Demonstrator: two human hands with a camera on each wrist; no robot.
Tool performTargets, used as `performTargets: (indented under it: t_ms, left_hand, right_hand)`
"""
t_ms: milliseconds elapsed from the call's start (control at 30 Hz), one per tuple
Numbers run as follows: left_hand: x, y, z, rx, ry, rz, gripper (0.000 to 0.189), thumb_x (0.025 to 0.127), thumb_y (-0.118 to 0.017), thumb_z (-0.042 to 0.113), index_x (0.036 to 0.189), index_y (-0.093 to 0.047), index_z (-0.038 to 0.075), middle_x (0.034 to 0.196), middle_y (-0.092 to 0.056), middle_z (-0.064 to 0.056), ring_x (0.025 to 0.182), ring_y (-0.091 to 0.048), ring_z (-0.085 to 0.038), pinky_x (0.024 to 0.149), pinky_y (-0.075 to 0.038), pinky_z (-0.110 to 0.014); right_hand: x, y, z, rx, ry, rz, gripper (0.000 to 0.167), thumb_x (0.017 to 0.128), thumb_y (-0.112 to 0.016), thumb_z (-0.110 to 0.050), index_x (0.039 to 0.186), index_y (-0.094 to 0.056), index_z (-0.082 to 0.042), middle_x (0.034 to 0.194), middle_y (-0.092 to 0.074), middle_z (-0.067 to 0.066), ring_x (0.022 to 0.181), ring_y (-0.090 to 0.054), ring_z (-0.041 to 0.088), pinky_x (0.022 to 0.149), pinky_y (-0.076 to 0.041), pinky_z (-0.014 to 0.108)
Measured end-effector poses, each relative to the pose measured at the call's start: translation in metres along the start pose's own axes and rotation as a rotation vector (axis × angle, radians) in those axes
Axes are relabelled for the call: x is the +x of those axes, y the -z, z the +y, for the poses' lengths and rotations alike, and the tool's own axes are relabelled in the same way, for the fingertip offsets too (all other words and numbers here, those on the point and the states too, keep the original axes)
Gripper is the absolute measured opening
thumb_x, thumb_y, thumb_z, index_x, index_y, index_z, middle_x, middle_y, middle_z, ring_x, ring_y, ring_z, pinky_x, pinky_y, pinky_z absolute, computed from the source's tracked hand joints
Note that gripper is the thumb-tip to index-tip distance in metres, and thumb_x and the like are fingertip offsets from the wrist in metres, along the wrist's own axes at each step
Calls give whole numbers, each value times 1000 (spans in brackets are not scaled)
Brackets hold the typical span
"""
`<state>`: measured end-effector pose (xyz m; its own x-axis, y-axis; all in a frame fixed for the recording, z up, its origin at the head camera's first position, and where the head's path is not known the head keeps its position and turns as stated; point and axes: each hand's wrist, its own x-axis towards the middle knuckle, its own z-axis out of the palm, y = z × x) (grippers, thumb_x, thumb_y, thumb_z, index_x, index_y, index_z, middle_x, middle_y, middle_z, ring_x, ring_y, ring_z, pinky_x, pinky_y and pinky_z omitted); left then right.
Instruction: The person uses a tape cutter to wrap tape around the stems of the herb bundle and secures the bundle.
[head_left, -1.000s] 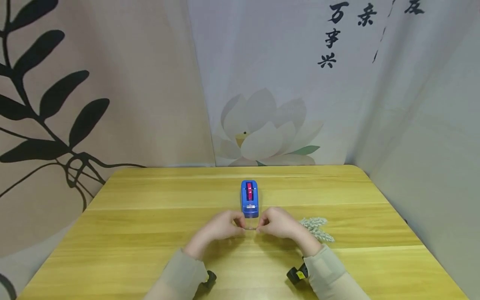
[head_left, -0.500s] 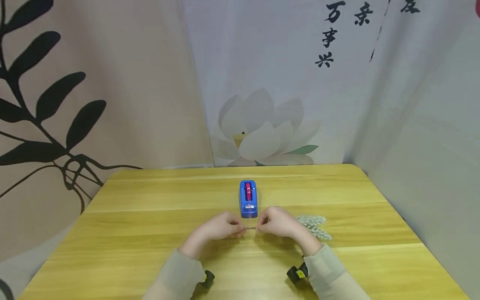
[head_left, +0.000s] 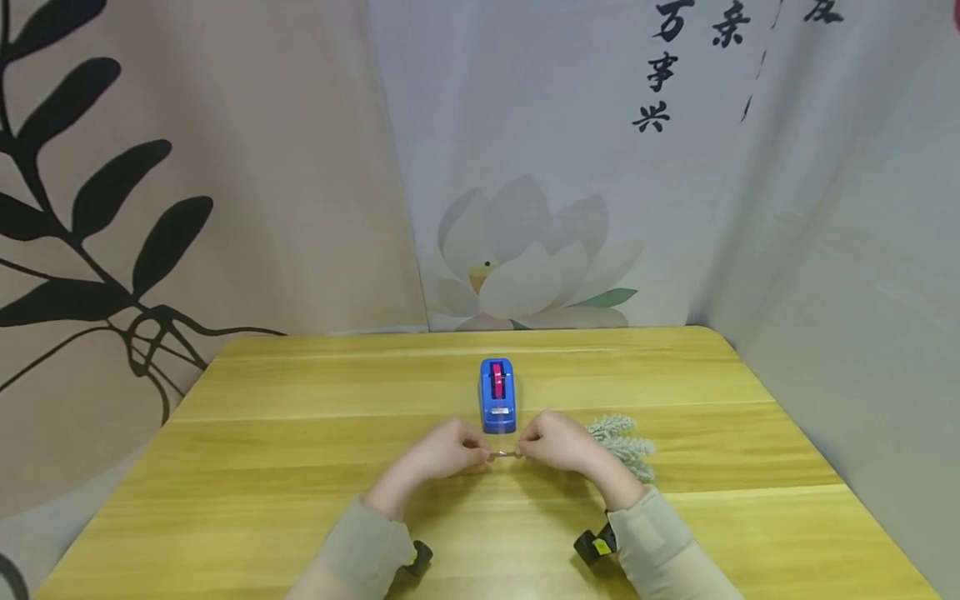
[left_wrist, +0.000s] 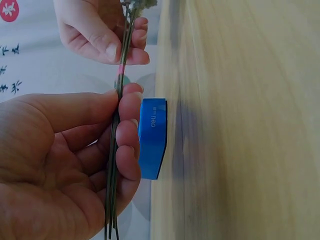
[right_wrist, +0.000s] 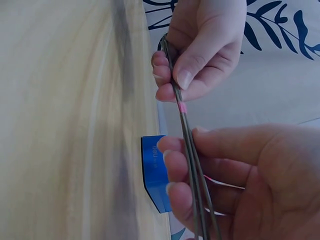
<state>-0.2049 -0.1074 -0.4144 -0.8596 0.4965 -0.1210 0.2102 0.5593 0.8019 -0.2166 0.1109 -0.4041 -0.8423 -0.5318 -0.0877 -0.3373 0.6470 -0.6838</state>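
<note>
A person's left hand, at nine o'clock, and right hand, at three, pinch a bundle of thin stems between thumbs and curled fingers, holding it crosswise above a wooden table. Pale flower heads trail from the bundle at three o'clock, just past the right hand and partly behind its wrist. A blue tape dispenser with a pink roll sits at twelve o'clock, just beyond the stems. Between the two grips, the wrist views show a narrow pink band on the stems; whether it goes fully round, or any strip runs to the dispenser, cannot be told. The step in hand looks to be binding the bunch with tape. The next move would seem to call for the left hand to keep the stems gathered while the right smooths or winds the band, without letting them fan apart. The dispenser leaves little room at twelve o'clock; wider stretches of wood open toward nine and four. The table's far edge lies beyond the dispenser, against printed cloth, while its near edge falls out of view at six
</note>
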Motion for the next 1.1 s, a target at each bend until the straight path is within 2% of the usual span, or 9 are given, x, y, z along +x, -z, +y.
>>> performTargets:
  t_ms: [233, 367, 467, 600, 900, 1100]
  left_hand:
    - [2, 0, 1, 18, 40, 17, 12, 92, -63, 8, 84, -72, 4, 71, -63, -3, 54, -49, -11, 51, -43, -26]
    - [4, 0, 2, 39, 31, 30, 11, 91, -65, 9, 84, -72, 4, 73, -64, -4, 55, -50, -11, 53, -44, -27]
    - [4, -1, 2, 53, 21, 41, 10, 91, -66, 9, 84, -72, 4, 74, -65, -4, 55, -50, -11, 54, -44, -28]
    - [4, -3, 1, 73, 20, 57, 9, 90, -67, 9, 84, -72, 5, 75, -64, 0, 57, -51, -11, 56, -45, -28]
    - [4, -5, 2, 106, 19, 84, 6, 88, -68, 8, 85, -72, 6, 76, -63, 4, 67, -53, -12, 64, -46, -29]
    - [5, -6, 2, 73, 1, 94, 5, 86, -67, 2, 88, -69, 6, 77, -60, 3, 62, -53, -12, 58, -46, -29]
  right_hand:
    - [0, 1, -1, -15, -9, 4, 15, 89, -65, -11, 78, -76, -7, 60, -57, -2, 45, -36, 8, 44, -31, 23]
    - [0, 2, -1, -25, -23, 9, 14, 88, -67, -11, 78, -76, -8, 59, -54, -6, 46, -37, 8, 46, -31, 23]
    - [0, 2, -1, -43, -23, 20, 12, 88, -68, -12, 79, -76, -9, 62, -57, -7, 48, -39, 9, 47, -34, 24]
    - [1, 0, -1, -68, -14, 39, 10, 87, -70, -13, 80, -76, -10, 67, -62, -6, 51, -43, 9, 50, -37, 27]
    - [2, -2, -1, -65, -25, 47, 10, 86, -71, -11, 76, -73, -10, 68, -61, -7, 57, -47, 11, 54, -41, 28]
    - [4, -3, 1, -54, -16, 51, 8, 85, -72, -9, 77, -68, -10, 72, -62, -6, 64, -51, 11, 59, -43, 29]
